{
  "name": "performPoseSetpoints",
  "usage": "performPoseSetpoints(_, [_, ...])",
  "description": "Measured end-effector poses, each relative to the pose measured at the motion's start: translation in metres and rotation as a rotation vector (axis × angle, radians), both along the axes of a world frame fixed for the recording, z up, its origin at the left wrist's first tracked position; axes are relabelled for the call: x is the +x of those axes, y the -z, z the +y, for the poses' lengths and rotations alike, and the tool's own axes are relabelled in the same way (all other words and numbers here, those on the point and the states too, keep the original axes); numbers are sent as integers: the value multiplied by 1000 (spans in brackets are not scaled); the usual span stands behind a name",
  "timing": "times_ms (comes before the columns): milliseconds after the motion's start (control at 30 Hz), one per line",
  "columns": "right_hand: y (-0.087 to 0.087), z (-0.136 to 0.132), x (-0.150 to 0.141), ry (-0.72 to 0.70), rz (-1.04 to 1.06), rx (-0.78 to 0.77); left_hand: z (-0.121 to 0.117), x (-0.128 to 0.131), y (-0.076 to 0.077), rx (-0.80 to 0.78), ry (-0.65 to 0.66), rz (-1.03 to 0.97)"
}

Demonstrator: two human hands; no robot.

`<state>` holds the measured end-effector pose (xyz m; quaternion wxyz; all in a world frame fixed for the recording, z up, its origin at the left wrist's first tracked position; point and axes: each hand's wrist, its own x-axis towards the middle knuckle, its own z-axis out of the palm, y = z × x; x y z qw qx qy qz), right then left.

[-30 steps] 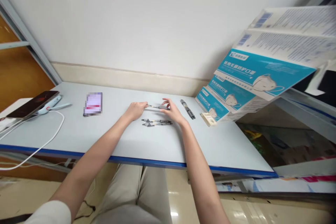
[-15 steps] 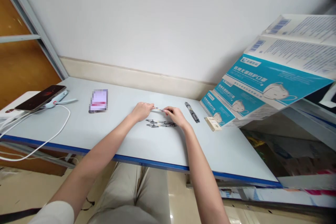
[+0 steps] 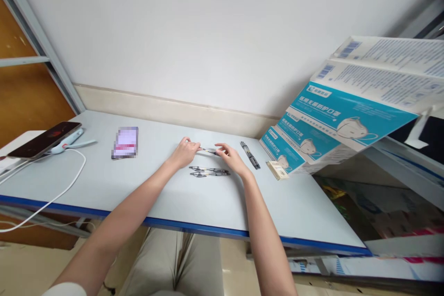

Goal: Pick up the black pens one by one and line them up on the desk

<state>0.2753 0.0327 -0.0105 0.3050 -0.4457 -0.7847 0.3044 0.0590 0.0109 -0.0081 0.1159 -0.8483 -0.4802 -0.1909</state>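
A slim pen (image 3: 208,151) is stretched level between my two hands, above the pale tabletop. My left hand (image 3: 189,151) is closed on its left end. At the pen's dark right end, my right hand (image 3: 229,155) pinches it with thumb and fingers, the forefinger somewhat raised. Just in front of the hands two clear-and-black pens (image 3: 208,172) lie side by side on the table. Right of my right hand lies a dark bundle (image 3: 249,154) that looks like pens or pen parts; its exact kind is unclear.
A small cream box (image 3: 277,170) sits beside large blue-and-white mask cartons (image 3: 322,106) at the right. A phone with a blurred screen (image 3: 125,142) lies left. Farther left, a dark phone (image 3: 45,139) rests near white cables (image 3: 78,180). A wall borders the table (image 3: 166,194) behind.
My right hand's fingers have loosened and lifted slightly around the pen's right end. The pen now tilts a little down to the right. The whole view has shifted slightly.
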Motion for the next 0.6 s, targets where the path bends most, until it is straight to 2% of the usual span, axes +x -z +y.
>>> performPoseSetpoints(100, [0,1,1,-67,-70,-82,-1,1,0,18,-23,21])
performPoseSetpoints(267, [-2,-2,0,14,-39,72,-3,0,0,19,-64,47])
performPoseSetpoints(433, [-6,-5,-2,-20,-107,28,-3,-1,0,24,-57,9])
performPoseSetpoints(500, [-4,-3,-2,5,-122,67,-2,-1,1,22,-51,17])
performPoseSetpoints(600, [0,-1,-3,22,-37,122,0,-1,4,32,-67,37])
